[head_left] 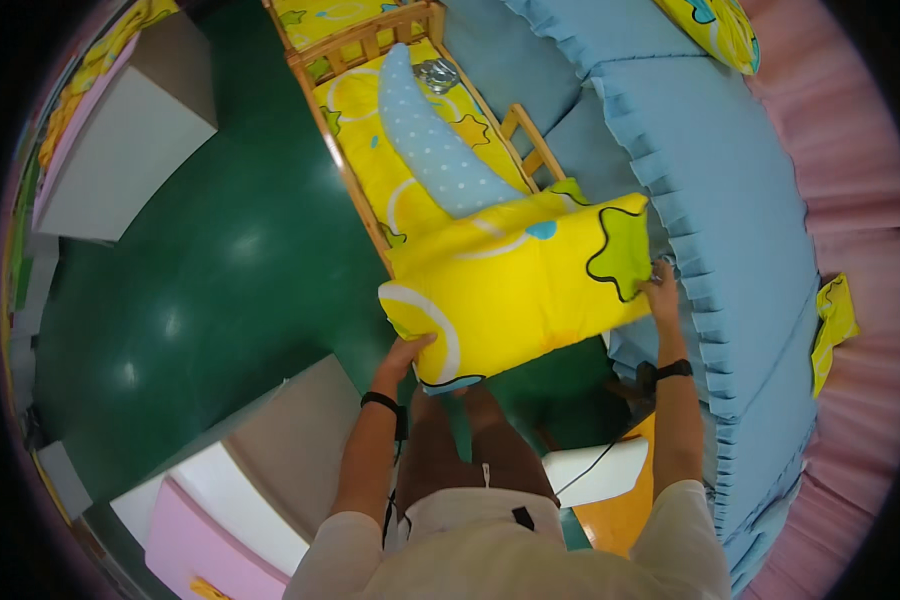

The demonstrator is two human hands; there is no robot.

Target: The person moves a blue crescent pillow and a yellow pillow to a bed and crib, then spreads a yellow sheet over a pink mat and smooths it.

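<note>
My left hand (410, 352) is closed on the near left corner of a yellow quilt (500, 290) with white rings and a green star. The right corner is gripped by my right hand (660, 290), beside the blue ruffled bedding. Between my hands the quilt stretches across the near end of a small wooden bed (350, 190), where its underside is hidden. On the bed's yellow bedding lies a long, curved light-blue pillow with white dots (430, 145), its near end meeting the quilt. A crumpled silvery item (437, 76) sits near the bed's far end.
A large bed with blue ruffled bedding (710, 200) runs along the right, below a pink curtain (850, 180). White cabinets (130, 140) stand at the far left and near left. Behind me are a white panel (595, 472) with a cable and an orange surface (610, 510).
</note>
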